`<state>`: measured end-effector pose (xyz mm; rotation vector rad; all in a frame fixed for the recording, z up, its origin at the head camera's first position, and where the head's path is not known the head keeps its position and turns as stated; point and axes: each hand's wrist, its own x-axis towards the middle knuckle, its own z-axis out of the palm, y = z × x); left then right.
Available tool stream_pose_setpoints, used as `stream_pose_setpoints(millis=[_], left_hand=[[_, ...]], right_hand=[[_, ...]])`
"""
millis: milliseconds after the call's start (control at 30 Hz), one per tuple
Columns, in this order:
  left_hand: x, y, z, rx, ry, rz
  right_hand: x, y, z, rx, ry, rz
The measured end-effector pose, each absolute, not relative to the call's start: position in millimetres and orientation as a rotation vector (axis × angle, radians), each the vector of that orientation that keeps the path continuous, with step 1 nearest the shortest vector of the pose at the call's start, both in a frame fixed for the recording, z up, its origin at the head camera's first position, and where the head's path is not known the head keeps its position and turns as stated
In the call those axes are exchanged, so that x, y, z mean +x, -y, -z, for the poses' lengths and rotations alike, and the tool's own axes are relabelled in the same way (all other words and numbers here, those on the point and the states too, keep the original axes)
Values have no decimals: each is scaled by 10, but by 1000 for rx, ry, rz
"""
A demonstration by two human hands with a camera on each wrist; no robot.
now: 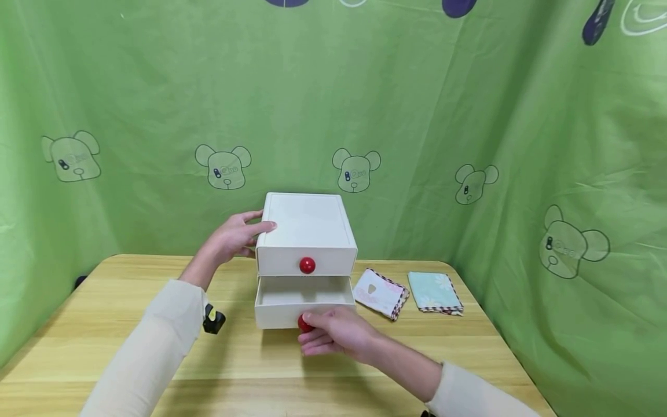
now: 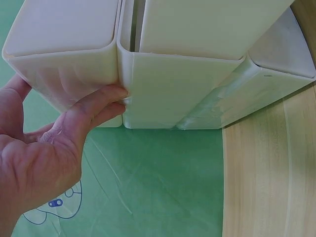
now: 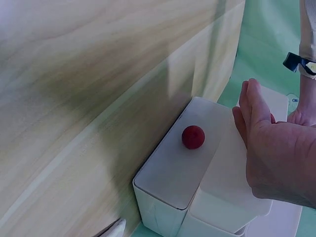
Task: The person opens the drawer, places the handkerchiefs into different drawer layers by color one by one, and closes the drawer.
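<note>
A small white drawer cabinet (image 1: 307, 219) stands on the table, its levels stacked. Its middle drawer (image 1: 275, 317) is pulled out, and the part of the inside that shows is bare. My right hand (image 1: 341, 331) pinches that drawer's round red knob (image 1: 303, 325) with the thumb and forefinger, other fingers stretched below. On the cabinet's left side rests my left hand (image 1: 237, 236), thumb on the top edge and fairly straight fingers against the side wall. The top drawer, with a red knob (image 1: 307, 265), is closed. In the right wrist view the bottom drawer's red knob (image 3: 193, 137) shows, that drawer closed too.
Two folded cloths lie right of the cabinet: a white and pink one (image 1: 379, 291) close by, a light blue one (image 1: 435, 291) farther right. The wooden table (image 1: 250, 382) reaches back to a green curtain (image 1: 292, 116) with bear-head drawings.
</note>
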<state>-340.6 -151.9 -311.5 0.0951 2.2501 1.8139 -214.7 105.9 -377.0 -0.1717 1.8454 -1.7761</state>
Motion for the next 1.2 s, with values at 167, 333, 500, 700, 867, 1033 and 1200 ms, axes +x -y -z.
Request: stream_pose_setpoints(millis=[167,333,500,700,867,1033,1200], left_hand=[[-3398,1517,3108,93,-2246,-1819],[-3371,1505,3083,96,-2241,-1820],[-3395,1515,3108,92,-2245,-1828],[-3383,1514,3101,82,-2239,-1834],[-3391,1521,3115,89,-2232,-1833],[-3399,1525,3118,102,-2231,-1828],[-3408,1525,3120,107,-2226,-1828]], right_hand=[[-2064,-1072,3759,-160,-1854,1749],[-1985,-1093,3783,-159,-1849,1736],[-1917,-1108,3811,-150,-1853,1732],[-1827,-1123,3818,-150,-1863,1727],[-1756,-1121,3819,-138,-1858,1730],[-1691,-1110,3833,-124,-1846,1752],[-1651,-1115,3831,-109,-1843,1760]])
